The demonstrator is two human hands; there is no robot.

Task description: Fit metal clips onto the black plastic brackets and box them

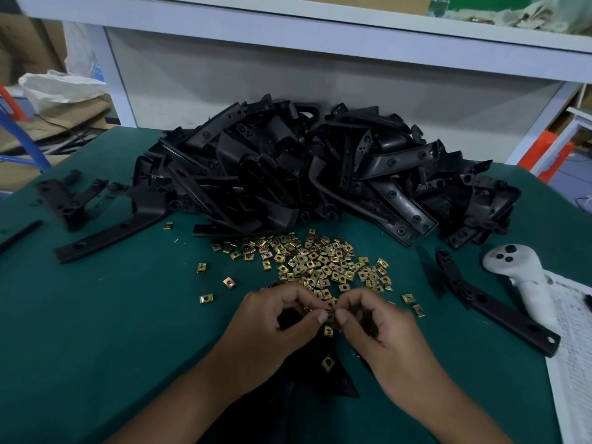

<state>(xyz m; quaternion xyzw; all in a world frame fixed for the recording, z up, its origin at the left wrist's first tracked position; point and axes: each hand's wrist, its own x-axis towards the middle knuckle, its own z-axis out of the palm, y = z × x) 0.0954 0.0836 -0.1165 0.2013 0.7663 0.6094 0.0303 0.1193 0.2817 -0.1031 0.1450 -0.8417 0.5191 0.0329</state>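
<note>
A black plastic bracket [333, 376] lies under my hands near the table's front edge, with two brass-coloured metal clips [328, 363] fitted on it. My left hand [275, 322] and my right hand [374, 325] meet above it, thumbs and fingertips pinching one clip [330, 313] between them at the bracket's upper end. Much of the bracket is hidden by my hands and forearms. A heap of loose clips [314, 261] lies just beyond my fingers. Behind it rises a big pile of black brackets [314, 171].
The green mat [128, 331] covers the table. Single brackets lie at the left [109, 235] and at the right [493, 299]. A white hand controller [525, 277] rests at the right, beside a white mesh sheet [573, 347]. A white shelf frame [288, 46] stands behind.
</note>
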